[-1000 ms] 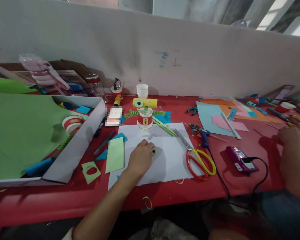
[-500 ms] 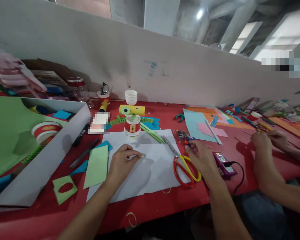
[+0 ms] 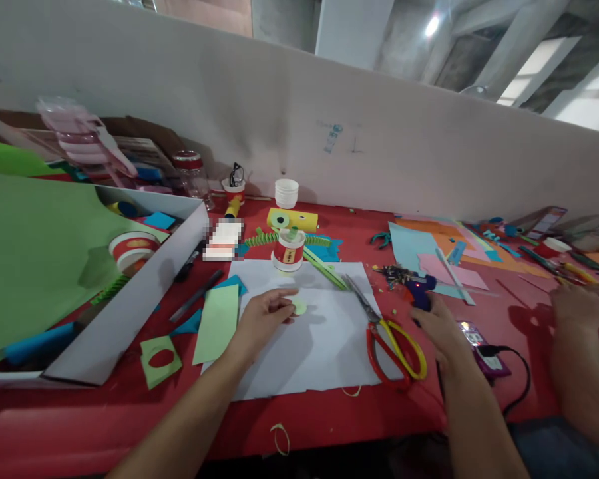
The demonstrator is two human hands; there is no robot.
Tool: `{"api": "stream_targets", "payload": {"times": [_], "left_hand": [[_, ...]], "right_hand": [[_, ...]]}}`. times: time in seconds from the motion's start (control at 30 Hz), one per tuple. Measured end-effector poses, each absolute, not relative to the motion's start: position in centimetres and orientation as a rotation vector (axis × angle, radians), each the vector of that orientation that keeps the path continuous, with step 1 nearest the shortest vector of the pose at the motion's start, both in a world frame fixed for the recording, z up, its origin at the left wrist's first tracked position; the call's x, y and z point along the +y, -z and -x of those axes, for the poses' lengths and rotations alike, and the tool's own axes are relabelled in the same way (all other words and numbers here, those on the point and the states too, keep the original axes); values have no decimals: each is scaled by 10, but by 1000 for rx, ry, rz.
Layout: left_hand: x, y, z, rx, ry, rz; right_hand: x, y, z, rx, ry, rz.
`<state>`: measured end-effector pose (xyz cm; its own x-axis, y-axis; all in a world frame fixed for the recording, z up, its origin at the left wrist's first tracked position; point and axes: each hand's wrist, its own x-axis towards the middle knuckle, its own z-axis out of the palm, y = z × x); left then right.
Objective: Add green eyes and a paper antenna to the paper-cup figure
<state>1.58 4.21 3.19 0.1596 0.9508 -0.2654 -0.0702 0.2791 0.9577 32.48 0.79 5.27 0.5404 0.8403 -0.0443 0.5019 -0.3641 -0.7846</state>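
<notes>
Both our own hands are busy in the head camera's view: our left hand (image 3: 267,322) pinches a pale green disc (image 3: 300,306) between thumb and fingers, over the white paper (image 3: 324,359), touching it or just above, we can't tell which. Our right hand (image 3: 442,326) is wrapped about the handle of a blue glue gun (image 3: 420,291), though the angle hides how firm that hold is.

So how far along are we? The disc is cut and loose, and a green offcut (image 3: 152,377) with a round hole lies to the left on the red counter (image 3: 359,419). Up at the paper's far edge stands a red-and-white cup (image 3: 288,253), upright, with green coils (image 3: 262,239) out to either side. Behind it a yellow tube (image 3: 307,220) lies on its side, a similar disc with a dark centre (image 3: 280,219) against it. Our pinched disc touches neither cup nor tube, so any fixing of it, we'd judge, is not yet done.

Now the pose: our left arm slants in from the lower left, back of the hand up, fingers pointing right. Our right forearm leans inward from the lower right, the gun's nozzle aimed left, well apart from the disc. Between the hands lie scissors (image 3: 378,322), handles towards us, across the paper's right edge.
</notes>
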Motion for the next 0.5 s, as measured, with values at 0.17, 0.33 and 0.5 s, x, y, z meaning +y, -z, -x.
{"api": "stream_targets", "payload": {"times": [0.17,0.33,0.5], "left_hand": [[42,-29,-17,1112,-941,-967],[41,-32,-16,1231,-924,-1047],[41,-31,-15,1223,-909,-1034]], "right_hand": [[-37,-67,-280,-967,-1007,1604],[-58,-59,-241,-1214,-1037,1552],[-61,-48,-217,-1383,-937,1582]]}}
